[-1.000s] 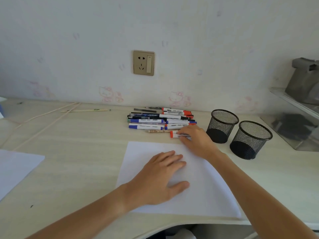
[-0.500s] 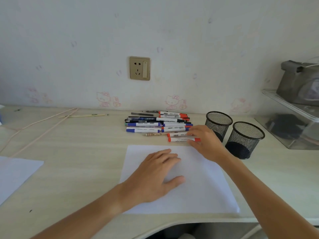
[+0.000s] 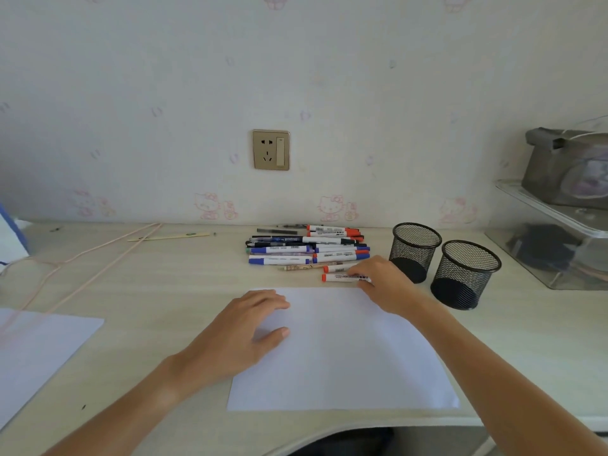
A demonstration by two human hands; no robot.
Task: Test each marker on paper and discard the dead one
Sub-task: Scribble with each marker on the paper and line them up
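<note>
A white sheet of paper (image 3: pixel 345 357) lies on the desk in front of me. My left hand (image 3: pixel 243 330) rests flat on the sheet's left part, fingers relaxed. A pile of markers (image 3: pixel 296 250) with blue, black and red caps lies behind the paper. Just beyond the sheet's far edge lies a white marker with a red cap (image 3: pixel 339 277), and my right hand (image 3: pixel 385 281) pinches its right end with curled fingers. A second red-capped marker (image 3: pixel 335 268) lies right behind it.
Two black mesh cups (image 3: pixel 415 251) (image 3: pixel 467 274) stand to the right of my right hand. A clear shelf unit (image 3: pixel 559 251) sits at the far right. Another white sheet (image 3: pixel 33 350) lies at the left, with a pink cable (image 3: pixel 82 258) and a thin stick (image 3: pixel 167 237) behind it.
My right hand has drawn one red-capped marker out of the pile toward the paper's far edge. My left hand has slid a little to the left on the sheet.
</note>
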